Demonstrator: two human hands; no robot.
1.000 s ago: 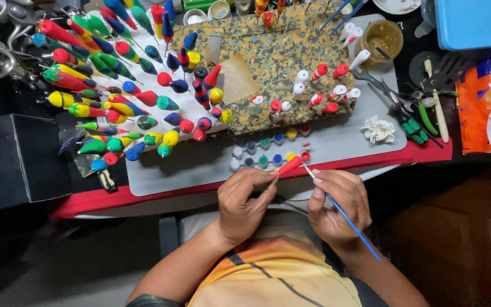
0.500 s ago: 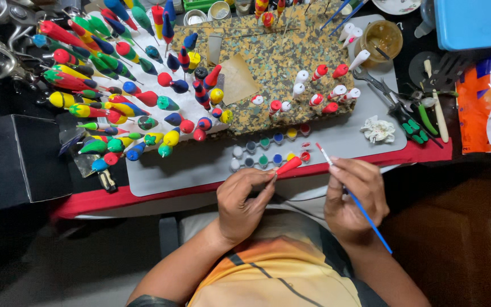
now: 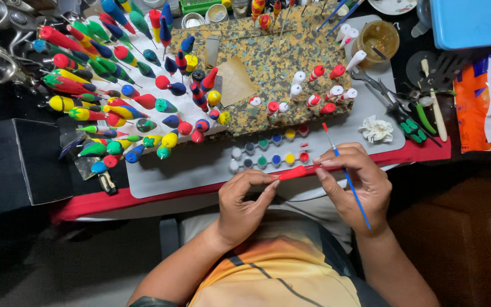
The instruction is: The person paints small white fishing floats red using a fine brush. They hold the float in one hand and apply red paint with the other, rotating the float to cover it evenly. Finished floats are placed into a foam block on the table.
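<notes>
My left hand (image 3: 247, 199) pinches one end of a small red fishing float (image 3: 292, 172), held level just above the table's near edge. My right hand (image 3: 352, 183) steadies the float's other end with its fingertips and also grips a thin blue-handled paintbrush (image 3: 348, 176), its red tip pointing up towards the paints. A strip of small paint pots (image 3: 268, 150) in several colours lies just beyond my hands on the grey mat (image 3: 200, 165).
A speckled foam block (image 3: 279, 62) holds red-and-white floats on sticks. Many painted floats (image 3: 120, 96) stand at the left. A jar of brownish liquid (image 3: 381, 37), pliers (image 3: 404, 116), a crumpled tissue (image 3: 377, 129), a blue box (image 3: 473, 23) and a black box (image 3: 15, 165) surround the mat.
The right hand has lifted and turned, swinging the brush tip up and away from the float. The float has tilted from slanted to nearly level between both hands.
</notes>
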